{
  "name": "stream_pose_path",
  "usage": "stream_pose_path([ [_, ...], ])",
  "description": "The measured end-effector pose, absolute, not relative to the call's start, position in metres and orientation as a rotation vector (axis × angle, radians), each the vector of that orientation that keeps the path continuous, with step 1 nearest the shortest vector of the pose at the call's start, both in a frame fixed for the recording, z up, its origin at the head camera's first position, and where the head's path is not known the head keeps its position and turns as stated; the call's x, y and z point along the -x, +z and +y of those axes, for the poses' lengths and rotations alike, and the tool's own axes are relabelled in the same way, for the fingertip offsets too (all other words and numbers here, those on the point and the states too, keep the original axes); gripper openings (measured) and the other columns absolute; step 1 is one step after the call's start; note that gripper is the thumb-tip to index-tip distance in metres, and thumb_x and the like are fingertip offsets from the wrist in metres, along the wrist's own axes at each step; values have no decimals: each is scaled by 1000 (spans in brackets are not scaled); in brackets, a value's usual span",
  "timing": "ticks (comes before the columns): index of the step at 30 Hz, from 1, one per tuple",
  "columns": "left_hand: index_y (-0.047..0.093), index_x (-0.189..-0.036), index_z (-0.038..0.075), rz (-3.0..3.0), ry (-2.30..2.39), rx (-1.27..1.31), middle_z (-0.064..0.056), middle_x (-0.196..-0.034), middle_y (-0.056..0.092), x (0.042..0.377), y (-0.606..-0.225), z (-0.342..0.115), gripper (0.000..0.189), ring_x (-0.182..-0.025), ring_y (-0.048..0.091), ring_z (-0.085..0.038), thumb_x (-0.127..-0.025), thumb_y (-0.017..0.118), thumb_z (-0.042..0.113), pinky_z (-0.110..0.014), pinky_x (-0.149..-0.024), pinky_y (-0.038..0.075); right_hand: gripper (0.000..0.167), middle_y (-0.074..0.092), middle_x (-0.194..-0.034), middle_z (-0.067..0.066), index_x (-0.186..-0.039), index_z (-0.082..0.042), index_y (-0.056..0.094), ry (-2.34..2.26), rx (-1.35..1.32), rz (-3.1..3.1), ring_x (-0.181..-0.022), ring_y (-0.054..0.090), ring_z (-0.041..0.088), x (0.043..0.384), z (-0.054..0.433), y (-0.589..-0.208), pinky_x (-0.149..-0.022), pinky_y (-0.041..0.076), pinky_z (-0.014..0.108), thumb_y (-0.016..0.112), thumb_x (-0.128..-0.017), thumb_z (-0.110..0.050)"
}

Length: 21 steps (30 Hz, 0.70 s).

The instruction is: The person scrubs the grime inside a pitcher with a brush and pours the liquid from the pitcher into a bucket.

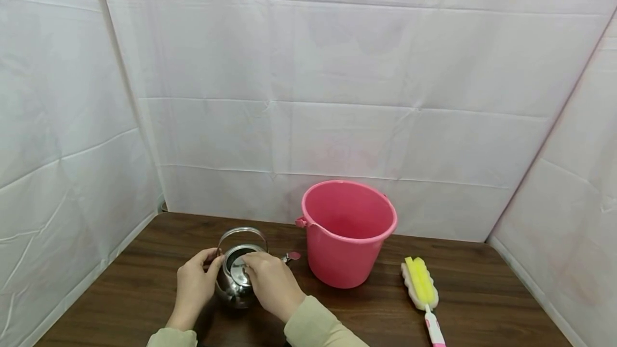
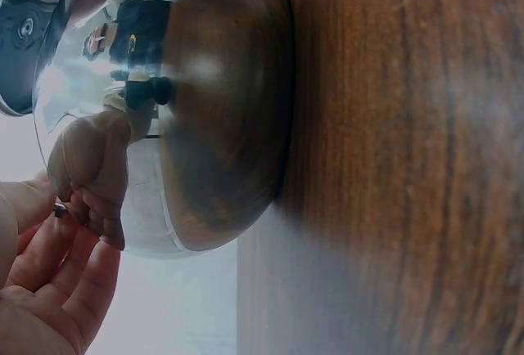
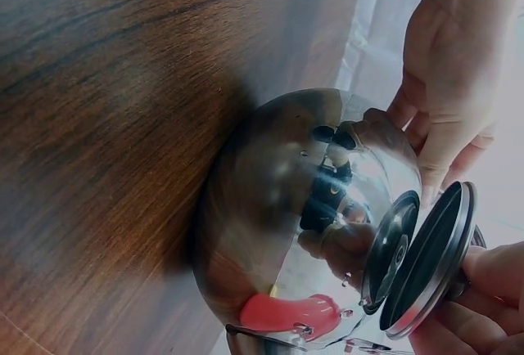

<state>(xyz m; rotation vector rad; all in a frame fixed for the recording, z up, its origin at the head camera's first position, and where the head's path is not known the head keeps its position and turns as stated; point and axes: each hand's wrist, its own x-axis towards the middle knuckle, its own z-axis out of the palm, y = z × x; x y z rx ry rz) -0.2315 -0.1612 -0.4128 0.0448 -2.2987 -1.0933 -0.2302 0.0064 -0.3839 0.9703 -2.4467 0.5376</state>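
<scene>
- In the head view, a steel kettle [image 1: 236, 296] is standing on a dark wooden table [image 1: 383, 315], left of a pink bucket [image 1: 342, 261], its arched handle [image 1: 243, 229] rising above the open mouth [image 1: 234, 256].
- The left hand [image 1: 195, 283] is pinching at the kettle's left side, near the handle's lower end, thumb and forefinger drawn together.
- The right hand [image 1: 275, 283] is gripping the lid [image 1: 238, 273] and holding it tilted over the near part of the mouth; its back is hiding most of the grip.
- Only this view is showing the yellow-and-white brush [image 1: 421, 285], lying right of the bucket.
- The left wrist view is revealing the left fingertips gripping a small metal piece [image 2: 60, 208] at the kettle's side, while the polished wall is mirroring that hand.
- The right wrist view is exposing the lid's dark underside, facing the kettle; the right fingertips are pinching the lid from its top side, and the steel is reflecting it.
</scene>
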Motion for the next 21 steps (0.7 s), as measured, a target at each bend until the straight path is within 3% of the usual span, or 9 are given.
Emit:
stream_pose_path([
  [12,67,-104,-5,-2314,-1123,-47,-21,-95,70,231,-413,-161,20,-86,68,-34,-89,64,8,-42,-70,55,25,69,-112,1,-114,-9,68,564,-972,-2445,-106,64,11,229,13,-384,-87,51,21,64,-89,-10],
  [21,68,-102,-5,-2311,-1111,-53,-19,-94,71,230,-412,-161,19,-85,68,-33,-88,65,7,-39,-69,54,23,69,-111,1,-112,-9,69,548,-985,-2413,-106,64,11,226,18,-383,-87,51,21,64,-89,-10],
])
